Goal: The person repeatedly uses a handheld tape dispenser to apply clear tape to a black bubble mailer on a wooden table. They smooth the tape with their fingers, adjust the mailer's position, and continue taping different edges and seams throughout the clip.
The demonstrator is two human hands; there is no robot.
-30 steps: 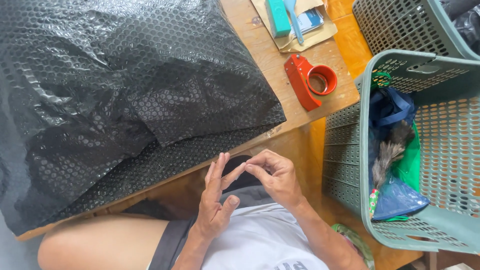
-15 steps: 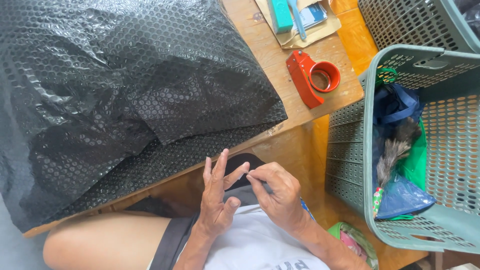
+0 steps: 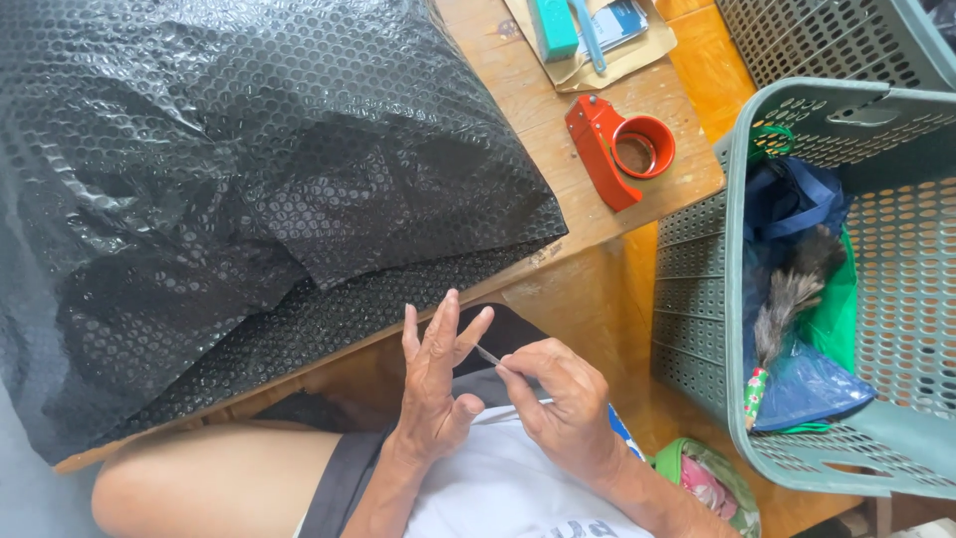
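Note:
My left hand (image 3: 433, 384) is raised over my lap with its fingers spread and pointing up toward the table edge. My right hand (image 3: 560, 406) is closed beside it, pinching a thin silvery metal tool (image 3: 488, 355). The tool's tip touches, or nearly touches, a finger of the left hand. Both hands hover above my white shirt (image 3: 508, 498) and dark shorts (image 3: 344, 478). A big sheet of black bubble wrap (image 3: 249, 189) lies just beyond the hands and covers most of the wooden table (image 3: 558, 130).
A red tape dispenser (image 3: 617, 149) lies on the table's right part. Behind it a brown envelope (image 3: 637, 45) carries a teal box and small items. A green plastic basket (image 3: 846, 299) holding blue and green bags stands at the right, with a grey basket (image 3: 817, 40) behind it.
My right hand has closed more tightly and brought the thin tool against the left hand's finger. The left hand's fingers stay spread. The view shifted slightly.

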